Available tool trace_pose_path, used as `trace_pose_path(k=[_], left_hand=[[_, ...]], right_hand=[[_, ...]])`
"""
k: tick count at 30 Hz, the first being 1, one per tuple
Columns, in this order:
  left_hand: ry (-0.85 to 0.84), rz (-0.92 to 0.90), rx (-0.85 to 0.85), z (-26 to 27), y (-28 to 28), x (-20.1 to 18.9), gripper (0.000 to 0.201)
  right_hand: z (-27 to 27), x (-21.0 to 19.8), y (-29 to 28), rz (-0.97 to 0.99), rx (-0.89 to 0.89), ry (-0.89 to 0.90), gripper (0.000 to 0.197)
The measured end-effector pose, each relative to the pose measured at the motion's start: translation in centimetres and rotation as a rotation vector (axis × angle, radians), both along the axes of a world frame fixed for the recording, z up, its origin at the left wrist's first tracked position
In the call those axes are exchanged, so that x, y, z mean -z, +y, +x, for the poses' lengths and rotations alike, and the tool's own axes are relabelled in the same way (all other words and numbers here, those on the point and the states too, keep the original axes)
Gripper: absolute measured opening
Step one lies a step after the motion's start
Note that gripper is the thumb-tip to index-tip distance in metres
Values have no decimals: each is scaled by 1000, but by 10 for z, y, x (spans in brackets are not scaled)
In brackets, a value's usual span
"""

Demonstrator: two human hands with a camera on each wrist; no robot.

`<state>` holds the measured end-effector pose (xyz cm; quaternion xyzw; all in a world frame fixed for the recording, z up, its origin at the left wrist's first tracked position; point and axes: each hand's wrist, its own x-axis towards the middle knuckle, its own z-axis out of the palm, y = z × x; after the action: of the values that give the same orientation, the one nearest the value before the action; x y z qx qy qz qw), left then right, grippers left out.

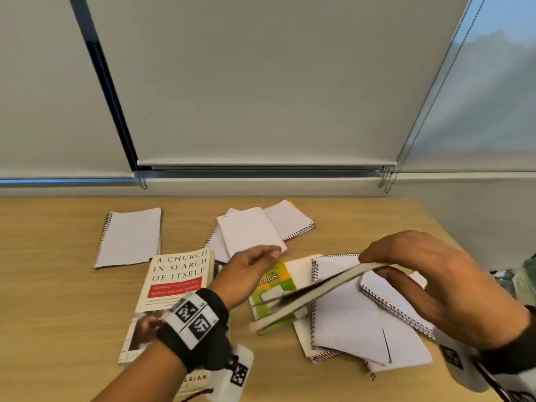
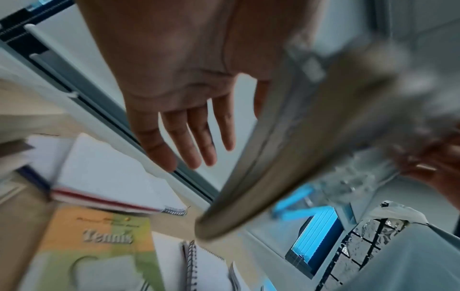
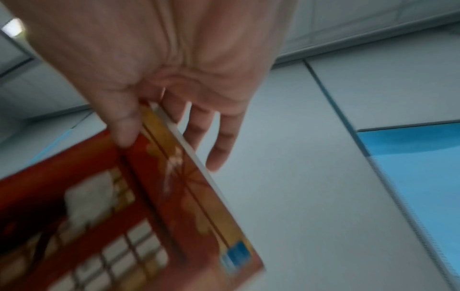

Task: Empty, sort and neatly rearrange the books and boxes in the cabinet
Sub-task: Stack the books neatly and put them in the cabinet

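Observation:
My right hand (image 1: pixel 412 265) pinches one end of a thin red-and-gold book (image 1: pixel 313 294) and holds it tilted in the air above the pile; its cover (image 3: pixel 139 206) fills the right wrist view. My left hand (image 1: pixel 255 265) hovers open over the green Tennis book (image 1: pixel 271 281), fingers straight (image 2: pixel 189 141), touching nothing. The paperback "A Church in Search of Itself" (image 1: pixel 177 280) lies under my left wrist. White spiral notebooks (image 1: pixel 362 323) lie heaped below the held book.
On the wooden table (image 1: pixel 58 314) a single white notebook (image 1: pixel 130 236) lies at the far left and a small stack of notebooks (image 1: pixel 255 230) at the back middle. A wall with drawn blinds (image 1: pixel 261 82) closes off the far edge.

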<state>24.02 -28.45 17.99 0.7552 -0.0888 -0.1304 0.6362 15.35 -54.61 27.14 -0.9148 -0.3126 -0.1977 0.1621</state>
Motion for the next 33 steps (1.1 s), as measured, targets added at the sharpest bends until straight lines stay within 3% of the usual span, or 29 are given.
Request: trace_pose_path(k=[2, 6, 9, 11, 13, 15, 16, 17, 19, 21, 22, 24, 26, 29, 31, 33], left_hand=[[127, -4, 156, -6, 14, 5, 28], [362, -215, 372, -26, 28, 25, 22], [465, -493, 234, -40, 35, 38, 26], [410, -586, 74, -40, 42, 44, 38], [293, -534, -65, -37, 50, 41, 52], [225, -502, -163, -35, 56, 35, 42], [229, -500, -212, -33, 60, 33, 36], [223, -492, -241, -32, 63, 32, 34], [175, -427, -280, -29, 72, 30, 43], [155, -279, -257, -27, 82, 23, 62], [162, -223, -236, -25, 89, 19, 60], [130, -137, -264, -22, 109, 13, 33], [80, 3, -401, -19, 142, 12, 22], [229, 255, -526, -23, 190, 32, 53], [417, 418, -410, -31, 204, 59, 78], [524, 420, -321, -40, 202, 79, 82]], right_hand=[[6, 7, 13, 27, -105, -123, 24], [24, 14, 38, 123, -184, -249, 20], [43, 28, 52, 301, -76, -200, 22], [50, 45, 67, 592, 46, -8, 26], [52, 64, 88, 974, 134, 377, 45], [57, 84, 108, 1267, 165, 754, 72], [60, 91, 117, 1340, 180, 843, 78], [62, 95, 124, 1379, 210, 883, 73], [67, 97, 141, 1386, 242, 925, 43], [73, 101, 153, 1352, 234, 1005, 27], [77, 106, 155, 1360, 242, 1043, 26], [81, 116, 157, 1390, 299, 1084, 28], [83, 129, 156, 1466, 371, 1104, 30], [79, 145, 150, 1487, 484, 1022, 31], [75, 151, 141, 1328, 551, 885, 28], [70, 153, 133, 1183, 568, 845, 23]])
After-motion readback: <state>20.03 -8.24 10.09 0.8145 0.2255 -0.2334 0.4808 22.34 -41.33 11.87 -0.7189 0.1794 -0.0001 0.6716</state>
